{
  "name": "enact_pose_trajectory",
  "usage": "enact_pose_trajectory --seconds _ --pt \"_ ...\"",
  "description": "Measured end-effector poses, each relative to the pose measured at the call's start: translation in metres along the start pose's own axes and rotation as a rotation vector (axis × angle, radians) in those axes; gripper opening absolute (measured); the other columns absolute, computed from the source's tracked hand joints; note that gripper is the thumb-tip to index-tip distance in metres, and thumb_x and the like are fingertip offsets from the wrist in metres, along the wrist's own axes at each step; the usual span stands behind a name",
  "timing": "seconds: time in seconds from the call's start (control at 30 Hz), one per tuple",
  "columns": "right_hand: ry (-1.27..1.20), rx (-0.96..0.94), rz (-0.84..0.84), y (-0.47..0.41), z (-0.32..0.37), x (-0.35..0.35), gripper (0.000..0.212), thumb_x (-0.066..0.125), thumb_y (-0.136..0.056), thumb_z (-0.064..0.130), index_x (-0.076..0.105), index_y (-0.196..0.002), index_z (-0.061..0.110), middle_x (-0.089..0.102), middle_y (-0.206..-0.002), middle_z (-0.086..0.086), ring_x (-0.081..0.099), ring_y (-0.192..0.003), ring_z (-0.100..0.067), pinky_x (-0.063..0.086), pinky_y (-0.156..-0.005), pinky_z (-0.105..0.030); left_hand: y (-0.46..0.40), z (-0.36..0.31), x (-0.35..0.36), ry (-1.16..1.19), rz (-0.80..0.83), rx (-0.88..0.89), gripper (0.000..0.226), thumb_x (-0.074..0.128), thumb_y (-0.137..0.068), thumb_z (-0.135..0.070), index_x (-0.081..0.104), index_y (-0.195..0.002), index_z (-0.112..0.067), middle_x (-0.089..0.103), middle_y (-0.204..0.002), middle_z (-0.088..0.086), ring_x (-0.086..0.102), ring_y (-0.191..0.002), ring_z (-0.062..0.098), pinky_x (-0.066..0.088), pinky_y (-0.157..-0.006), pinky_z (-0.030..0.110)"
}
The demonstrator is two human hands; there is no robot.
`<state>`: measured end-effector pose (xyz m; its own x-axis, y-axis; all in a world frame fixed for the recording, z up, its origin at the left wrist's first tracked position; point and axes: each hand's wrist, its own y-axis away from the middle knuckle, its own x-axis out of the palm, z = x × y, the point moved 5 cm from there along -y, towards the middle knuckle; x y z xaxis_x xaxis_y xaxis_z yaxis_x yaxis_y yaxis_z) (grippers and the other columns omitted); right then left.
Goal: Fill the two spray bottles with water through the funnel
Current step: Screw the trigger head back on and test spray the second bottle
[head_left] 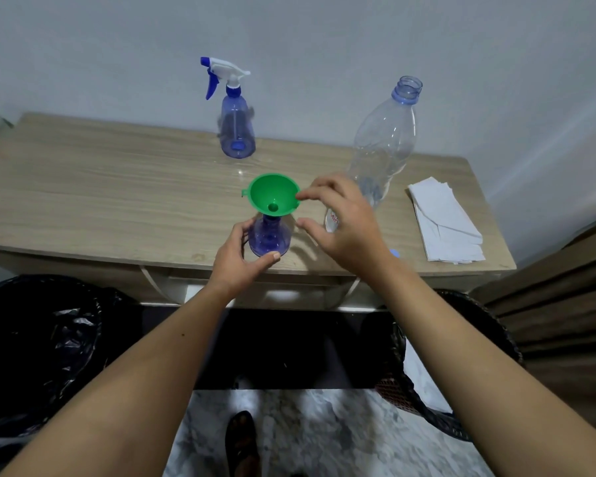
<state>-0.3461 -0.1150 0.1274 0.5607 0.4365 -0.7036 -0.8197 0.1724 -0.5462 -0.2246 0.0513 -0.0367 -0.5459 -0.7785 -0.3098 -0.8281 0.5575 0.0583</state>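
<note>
A green funnel [272, 194] sits in the neck of an open blue spray bottle [268, 239] near the table's front edge. My left hand [241, 259] grips that bottle's body from the left and front. My right hand [341, 218] is just right of the funnel, with a fingertip at its rim and the thumb held apart below. A second blue spray bottle [236, 129], with its white and blue trigger head on, stands at the back. A large clear plastic water bottle [382, 146], uncapped, stands upright behind my right hand.
The wooden table [100, 201] stands against a white wall. Folded white tissues [444, 222] lie at its right end, and a small blue cap [395, 253] lies by my right wrist. Black bags [42, 346] sit on the floor at left, a dark basket [461, 373] at right.
</note>
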Motion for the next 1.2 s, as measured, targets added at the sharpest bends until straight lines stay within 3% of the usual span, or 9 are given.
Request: enact_pose_trajectory --seconds 0.13,0.43,0.6,0.67,0.9,1.03,1.13,1.2 --pt "-0.014 -0.007 0.062 -0.002 -0.01 0.025 0.022 0.085 -0.083 0.014 0.078 -0.104 0.01 0.067 -0.107 -0.008 0.064 -0.101 -0.029 0.052 -0.093 -0.046 0.0 -0.001 -0.001 0.0 0.007 -0.003 0.086 0.092 -0.067 -0.052 0.051 -0.141 -0.042 0.067 -0.134 -0.012 0.064 -0.127 0.005 0.052 -0.113 0.04" --pt "-0.018 0.029 0.002 -0.013 -0.012 0.033 0.006 0.081 -0.087 0.011 0.078 -0.093 0.012 0.07 -0.1 -0.004 0.066 -0.096 -0.027 0.053 -0.087 -0.043 0.0 -0.002 -0.001 -0.013 -0.015 -0.023 0.089 0.09 -0.063 -0.056 0.052 -0.142 -0.037 0.068 -0.136 -0.009 0.065 -0.127 0.009 0.053 -0.113 0.043" --pt "-0.093 0.09 -0.093 -0.027 -0.014 0.018 0.007 0.081 -0.089 0.009 0.078 -0.095 0.009 0.068 -0.095 0.001 0.058 -0.085 -0.005 0.051 -0.082 -0.023 -0.001 -0.003 0.0 -0.04 -0.014 -0.027 0.085 0.094 -0.07 -0.045 0.052 -0.143 -0.036 0.065 -0.138 -0.01 0.062 -0.128 0.011 0.052 -0.112 0.038" --pt "-0.115 0.131 -0.131 -0.035 -0.015 0.014 0.006 0.08 -0.09 0.008 0.077 -0.095 0.008 0.066 -0.094 0.005 0.058 -0.081 -0.003 0.049 -0.081 -0.016 -0.001 -0.003 -0.001 -0.054 -0.007 -0.027 0.084 0.096 -0.075 -0.038 0.051 -0.146 -0.032 0.063 -0.139 -0.011 0.06 -0.128 0.011 0.051 -0.111 0.035" --pt "-0.133 0.371 -0.2 -0.052 -0.039 0.04 0.004 0.074 -0.094 0.013 0.074 -0.098 0.014 0.072 -0.093 0.0 0.069 -0.082 -0.017 0.059 -0.079 -0.036 -0.002 -0.004 0.001 -0.082 -0.007 -0.008 0.087 0.097 -0.077 -0.032 0.049 -0.148 -0.024 0.062 -0.143 -0.006 0.058 -0.13 0.013 0.05 -0.1 0.023" --pt "-0.103 0.525 -0.185 -0.052 -0.064 0.072 0.006 0.074 -0.096 0.012 0.074 -0.102 0.012 0.074 -0.094 -0.002 0.07 -0.083 -0.017 0.06 -0.079 -0.041 -0.003 -0.002 0.001 -0.089 -0.001 0.032 0.086 0.096 -0.078 -0.037 0.048 -0.148 -0.025 0.06 -0.141 -0.009 0.058 -0.131 0.013 0.054 -0.102 0.027" --pt "-0.114 0.619 -0.171 -0.05 -0.083 0.095 0.007 0.073 -0.095 0.013 0.074 -0.101 0.015 0.075 -0.096 0.0 0.071 -0.087 -0.018 0.062 -0.083 -0.045 -0.004 -0.001 0.0 -0.082 0.003 0.026 0.083 0.094 -0.079 -0.038 0.049 -0.147 -0.025 0.06 -0.138 -0.012 0.059 -0.127 0.01 0.047 -0.09 0.005" --pt "-0.125 0.669 -0.168 -0.05 -0.094 0.107 0.008 0.073 -0.095 0.013 0.074 -0.101 0.017 0.074 -0.096 0.002 0.071 -0.087 -0.016 0.063 -0.083 -0.044 -0.005 0.001 0.0 -0.069 -0.005 0.039 0.082 0.095 -0.078 -0.038 0.05 -0.146 -0.026 0.063 -0.14 -0.01 0.061 -0.127 0.011 0.044 -0.089 0.003"
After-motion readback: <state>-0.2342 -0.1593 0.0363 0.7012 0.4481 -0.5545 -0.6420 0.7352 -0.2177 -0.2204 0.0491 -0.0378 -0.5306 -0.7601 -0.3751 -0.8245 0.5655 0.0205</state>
